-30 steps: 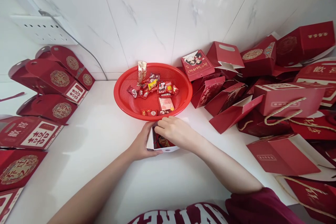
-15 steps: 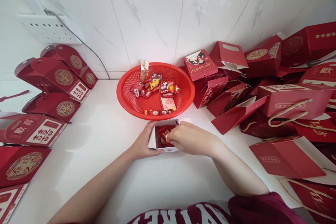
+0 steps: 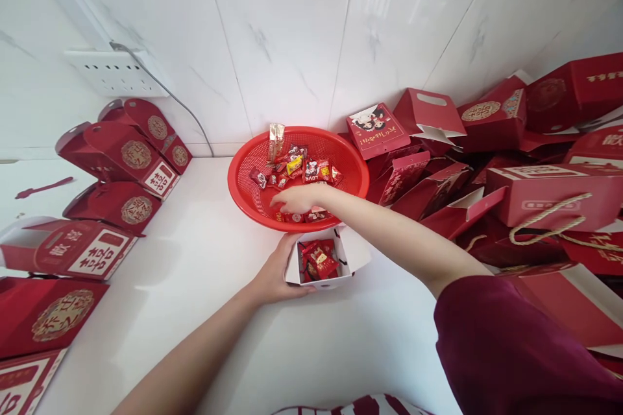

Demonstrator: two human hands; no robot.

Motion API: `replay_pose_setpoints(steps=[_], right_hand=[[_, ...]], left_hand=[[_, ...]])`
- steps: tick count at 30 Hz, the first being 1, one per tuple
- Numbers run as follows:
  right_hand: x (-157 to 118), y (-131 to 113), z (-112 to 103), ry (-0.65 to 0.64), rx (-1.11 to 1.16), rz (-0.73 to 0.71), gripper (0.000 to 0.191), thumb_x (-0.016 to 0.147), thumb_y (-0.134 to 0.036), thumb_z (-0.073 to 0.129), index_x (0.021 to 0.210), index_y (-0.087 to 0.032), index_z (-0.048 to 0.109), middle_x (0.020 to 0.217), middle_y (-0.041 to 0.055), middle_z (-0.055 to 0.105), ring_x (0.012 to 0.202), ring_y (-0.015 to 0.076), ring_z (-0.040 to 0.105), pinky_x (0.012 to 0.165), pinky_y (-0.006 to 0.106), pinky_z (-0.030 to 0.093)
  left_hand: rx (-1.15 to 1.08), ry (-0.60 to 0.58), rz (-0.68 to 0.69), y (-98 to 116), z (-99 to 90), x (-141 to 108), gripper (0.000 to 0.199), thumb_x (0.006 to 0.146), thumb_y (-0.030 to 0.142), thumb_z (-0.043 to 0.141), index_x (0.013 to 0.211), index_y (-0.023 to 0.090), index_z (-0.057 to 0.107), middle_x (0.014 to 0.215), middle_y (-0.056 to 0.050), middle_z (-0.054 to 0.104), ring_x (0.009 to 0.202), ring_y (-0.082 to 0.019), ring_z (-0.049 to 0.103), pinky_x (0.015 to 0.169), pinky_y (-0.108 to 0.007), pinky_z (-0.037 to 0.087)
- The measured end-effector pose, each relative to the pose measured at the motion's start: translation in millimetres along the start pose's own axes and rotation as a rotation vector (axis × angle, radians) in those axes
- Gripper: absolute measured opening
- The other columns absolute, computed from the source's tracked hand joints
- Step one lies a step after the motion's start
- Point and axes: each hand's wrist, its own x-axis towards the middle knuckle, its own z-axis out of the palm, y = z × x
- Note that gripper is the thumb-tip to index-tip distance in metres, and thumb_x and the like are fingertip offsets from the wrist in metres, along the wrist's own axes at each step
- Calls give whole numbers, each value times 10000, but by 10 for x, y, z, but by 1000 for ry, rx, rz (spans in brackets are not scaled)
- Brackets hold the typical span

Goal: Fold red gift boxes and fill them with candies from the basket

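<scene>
Right fingers (image 3: 281, 198) moved into basket (image 3: 242, 178), parted beside candies (image 3: 294, 218), left fingers (image 3: 286, 248) gripping box (image 3: 321, 284)

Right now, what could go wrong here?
1. Box might slide or tip: only the left hand holds it, and its top is open, so the candy inside could spill.
2. Basket could get bumped: the right hand is inside it, forearm crossing above the near rim.
3. Gold packet might fall out if knocked; it sticks up by the back rim.
</scene>
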Motion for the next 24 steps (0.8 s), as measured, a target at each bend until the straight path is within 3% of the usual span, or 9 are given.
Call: replay_pose_setpoints(steps=[4,10,14,20,24], right_hand=[[4,77,118,-125,38,13,367,876,-203,576,1223,-154,682,1203,87,713,908,211,687,695,258,498],[-149,147,104,-207,166,-12,403,910,-288,551,1279,-155,644,1221,76,699,866,175,676,645,232,498],[-220,190,85,-186,228,-45,437,901,-305,591,1310,-154,605,1216,80,691,838,151,661,655,221,485],[-488,234,86,-67,471,-227,321,896,-122,522,1203,-144,615,1043,49,707,846,129,633,740,224,478],[-745,268,139,-13,540,-311,368,879,-51,467,1206,-139,612,1121,58,689,951,144,632,856,267,478]], left_hand=[[-8,17,-5,-14,-4,8,1052,673,399,844,1519,252,236,1532,-160,333,1371,-385,392,1146,-535,341],[-4,4,2,11,6,36,1019,667,401,848,1505,245,287,1529,-157,359,1370,-387,403,1145,-539,347],[1,-12,6,15,11,31,1038,668,403,846,1515,238,268,1530,-165,354,1393,-393,373,1154,-547,336],[-14,-12,-2,-5,10,17,1032,666,405,851,1506,242,273,1489,-167,396,1358,-382,417,1133,-540,362],[-22,-13,1,-11,14,25,1042,652,422,859,1502,247,282,1453,-161,430,1343,-391,426,1129,-549,355]])
